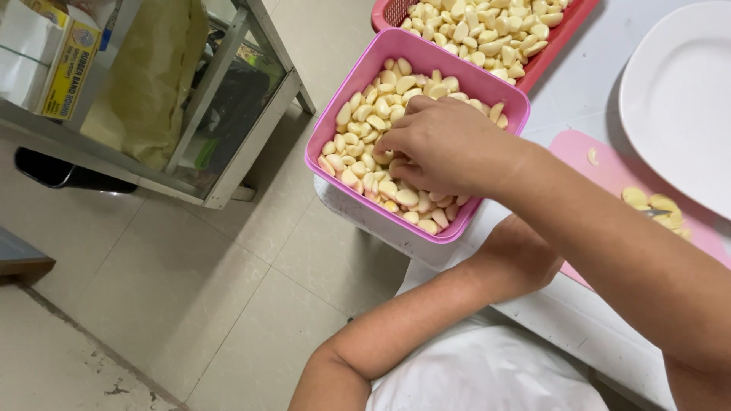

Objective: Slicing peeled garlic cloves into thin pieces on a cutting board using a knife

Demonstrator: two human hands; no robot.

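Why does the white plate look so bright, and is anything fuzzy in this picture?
In the head view, soft even light makes the white plate look nearly washed out, with no hard glare spot; the right hand in the pink tub of garlic cloves is fairly sharp; the forearm nearest the camera is slightly soft; shadows are faint, darkest under the metal rack.

Under the fingers [396, 156] sits a bright pink tub [335, 125] of pale cream garlic cloves [365, 122], some blushed pink. Beyond them is a red basket [560, 42]; to their right a light pink cutting board [609, 167] and a plain white plate [678, 99] lie on the white desk [579, 91].
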